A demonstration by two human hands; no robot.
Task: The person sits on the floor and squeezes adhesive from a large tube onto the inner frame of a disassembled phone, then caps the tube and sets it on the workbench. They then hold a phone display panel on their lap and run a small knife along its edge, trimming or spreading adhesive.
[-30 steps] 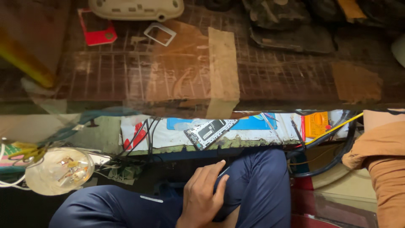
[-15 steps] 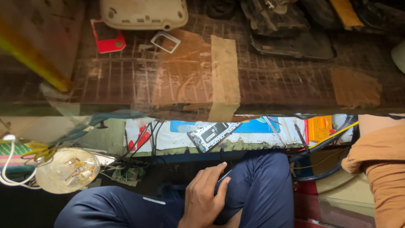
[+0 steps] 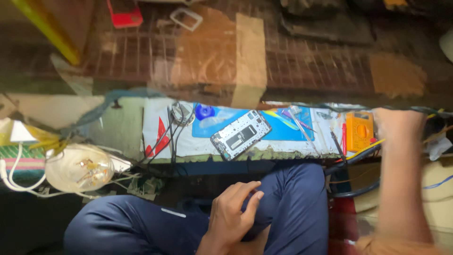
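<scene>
On the blue mat [image 3: 283, 130] at the near edge of the low bench: opened phone [image 3: 241, 135], inner side up, lying tilted, held by neither hand. Just left of it, round blue cap [image 3: 205, 112] and a small coil of black leads [image 3: 181, 113] trailing down over the bench edge. Right of phone, thin tools [image 3: 297, 120] laid across the mat; further right, orange multimeter [image 3: 359, 130] flat on the bench.

Left hand [image 3: 233, 217]: resting on the thigh of the dark blue trousers [image 3: 292, 208], well below the phone, fingers loosely curled, thumb out, nothing gripped.

Right hand: forearm [image 3: 401, 184] reaching up at the right side, blurred; hand end near the multimeter at the bench edge, fingers not discernible, so cannot tell whether open or closed or holding anything.

Farther out, left: clear round plastic container [image 3: 79, 167] with small parts inside, white cable [image 3: 14, 170] beside it. Above the bench: brown gridded surface [image 3: 306, 61] with taped patches, red flat object [image 3: 123, 12] at its top.
</scene>
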